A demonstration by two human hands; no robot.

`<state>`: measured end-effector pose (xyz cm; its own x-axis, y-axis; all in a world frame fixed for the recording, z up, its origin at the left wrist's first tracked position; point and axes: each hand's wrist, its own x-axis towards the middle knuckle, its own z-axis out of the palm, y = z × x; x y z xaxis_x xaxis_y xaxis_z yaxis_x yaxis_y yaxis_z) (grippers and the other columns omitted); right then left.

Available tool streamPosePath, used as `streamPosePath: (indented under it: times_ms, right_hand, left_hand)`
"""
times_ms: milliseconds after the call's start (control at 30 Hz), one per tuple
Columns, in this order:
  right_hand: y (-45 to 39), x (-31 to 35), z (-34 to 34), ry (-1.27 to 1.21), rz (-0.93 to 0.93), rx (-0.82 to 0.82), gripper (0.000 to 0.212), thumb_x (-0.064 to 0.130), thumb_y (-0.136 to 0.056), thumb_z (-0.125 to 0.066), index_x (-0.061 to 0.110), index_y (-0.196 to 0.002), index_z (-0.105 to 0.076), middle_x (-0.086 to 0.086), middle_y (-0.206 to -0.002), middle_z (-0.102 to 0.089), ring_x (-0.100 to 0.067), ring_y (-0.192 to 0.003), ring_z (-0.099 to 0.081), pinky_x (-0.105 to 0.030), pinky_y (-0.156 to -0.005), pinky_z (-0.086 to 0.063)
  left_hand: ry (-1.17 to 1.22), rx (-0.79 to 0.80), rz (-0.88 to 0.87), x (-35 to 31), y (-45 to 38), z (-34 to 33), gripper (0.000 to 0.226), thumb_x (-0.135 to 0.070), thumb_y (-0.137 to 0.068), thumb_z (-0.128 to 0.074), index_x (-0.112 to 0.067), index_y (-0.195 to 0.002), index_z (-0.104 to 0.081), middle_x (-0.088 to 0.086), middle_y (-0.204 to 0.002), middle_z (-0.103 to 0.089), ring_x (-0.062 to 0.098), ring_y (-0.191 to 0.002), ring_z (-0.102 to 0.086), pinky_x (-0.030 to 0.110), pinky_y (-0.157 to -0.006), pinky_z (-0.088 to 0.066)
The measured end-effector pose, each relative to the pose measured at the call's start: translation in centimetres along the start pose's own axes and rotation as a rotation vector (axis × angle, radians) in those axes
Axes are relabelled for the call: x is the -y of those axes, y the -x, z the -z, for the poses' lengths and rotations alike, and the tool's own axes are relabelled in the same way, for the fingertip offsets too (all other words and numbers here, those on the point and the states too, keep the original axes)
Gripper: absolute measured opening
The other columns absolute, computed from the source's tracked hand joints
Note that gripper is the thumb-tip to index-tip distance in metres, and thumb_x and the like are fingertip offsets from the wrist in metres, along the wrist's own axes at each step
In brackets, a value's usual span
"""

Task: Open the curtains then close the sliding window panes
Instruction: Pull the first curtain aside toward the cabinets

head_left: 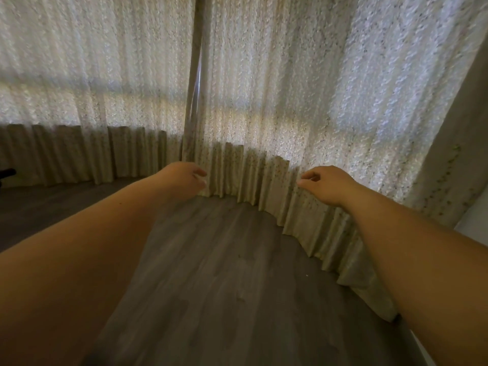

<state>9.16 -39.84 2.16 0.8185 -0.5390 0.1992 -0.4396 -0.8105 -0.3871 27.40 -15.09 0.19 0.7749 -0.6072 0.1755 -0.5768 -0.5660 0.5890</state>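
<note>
Two pale, speckled curtains hang drawn across the window, the left curtain and the right curtain, meeting at a narrow gap near the middle. The window panes behind them are hidden; only light and frame shadows show through the cloth. My left hand reaches toward the lower edge of the gap, fingers loosely curled and holding nothing. My right hand hovers in front of the right curtain's folds, fingers bent, thumb and forefinger close together, with no cloth between them.
Grey wood-look floor stretches under my arms up to the curtain hems. A darker side curtain or wall edge stands at the right. A small dark object pokes in at the far left edge.
</note>
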Motion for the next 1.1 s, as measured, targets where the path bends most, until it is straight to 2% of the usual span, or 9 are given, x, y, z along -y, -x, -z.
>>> streamPosePath:
  times_ms: [167, 300, 533, 633, 800, 1000, 1100]
  right_hand:
    - [-7.8, -4.0, -2.2, -0.052, -0.041, -0.010, 0.042, 0.046, -0.090, -0.054, 0.020, -0.123, -0.059, -0.005, -0.128, -0.058, -0.013, -0.094, -0.046, -0.029, -0.080, -0.036]
    - [-15.4, -7.4, -3.3, -0.096, -0.029, -0.024, 0.041, 0.045, -0.091, -0.054, 0.019, -0.122, -0.060, -0.004, -0.128, -0.058, -0.012, -0.094, -0.047, -0.029, -0.080, -0.036]
    - [-32.8, -10.5, -3.7, -0.243, 0.061, -0.003, 0.038, 0.042, -0.091, -0.055, 0.018, -0.121, -0.060, -0.006, -0.125, -0.059, -0.022, -0.107, -0.056, -0.036, -0.090, -0.044]
    - [-40.3, -10.3, -6.2, -0.265, 0.123, 0.045, 0.036, 0.043, -0.091, -0.054, 0.021, -0.119, -0.061, -0.004, -0.123, -0.060, -0.018, -0.100, -0.055, -0.034, -0.087, -0.043]
    - [-50.3, -8.5, -12.2, -0.224, 0.233, 0.180, 0.038, 0.045, -0.093, -0.051, 0.023, -0.123, -0.059, 0.001, -0.126, -0.059, -0.009, -0.094, -0.046, -0.023, -0.077, -0.038]
    - [-64.2, -5.1, -18.8, -0.192, 0.295, 0.243, 0.039, 0.044, -0.094, -0.050, 0.021, -0.123, -0.058, -0.001, -0.127, -0.058, -0.012, -0.098, -0.048, -0.029, -0.083, -0.036]
    - [-71.7, -3.2, -21.0, -0.158, 0.300, 0.234, 0.037, 0.044, -0.093, -0.050, 0.022, -0.122, -0.058, 0.001, -0.125, -0.058, -0.009, -0.095, -0.047, -0.028, -0.082, -0.036]
  left_hand:
    - [-0.002, 0.019, -0.034, 0.4, -8.5, -3.6, 0.033, -0.024, -0.088, -0.051, -0.022, -0.121, -0.056, 0.005, -0.120, -0.058, 0.018, -0.098, -0.053, 0.027, -0.077, -0.041]
    - [-0.055, 0.029, -0.024, 0.7, -16.3, -6.4, 0.035, -0.022, -0.088, -0.050, -0.020, -0.123, -0.055, 0.005, -0.121, -0.059, 0.020, -0.102, -0.055, 0.031, -0.086, -0.044]
    - [-0.132, -0.069, 0.025, 1.0, -31.6, -8.9, 0.033, -0.023, -0.088, -0.050, -0.022, -0.122, -0.055, 0.002, -0.118, -0.060, 0.015, -0.095, -0.051, 0.026, -0.079, -0.036]
    - [-0.155, -0.059, 0.087, 2.8, -36.6, -9.9, 0.035, -0.024, -0.088, -0.051, -0.022, -0.123, -0.054, 0.003, -0.119, -0.059, 0.019, -0.102, -0.053, 0.026, -0.079, -0.038]
    - [-0.191, -0.079, 0.177, 7.5, -43.7, -10.0, 0.038, -0.029, -0.089, -0.053, -0.022, -0.125, -0.052, 0.001, -0.119, -0.059, 0.014, -0.096, -0.051, 0.026, -0.078, -0.037]
    - [-0.187, -0.113, 0.228, 15.1, -55.2, -9.0, 0.036, -0.031, -0.087, -0.055, -0.023, -0.122, -0.055, 0.000, -0.115, -0.059, 0.012, -0.091, -0.049, 0.026, -0.078, -0.036]
    - [-0.179, -0.129, 0.204, 18.5, -62.9, -7.0, 0.037, -0.030, -0.087, -0.055, -0.021, -0.123, -0.054, 0.001, -0.118, -0.059, 0.016, -0.102, -0.052, 0.025, -0.083, -0.036]
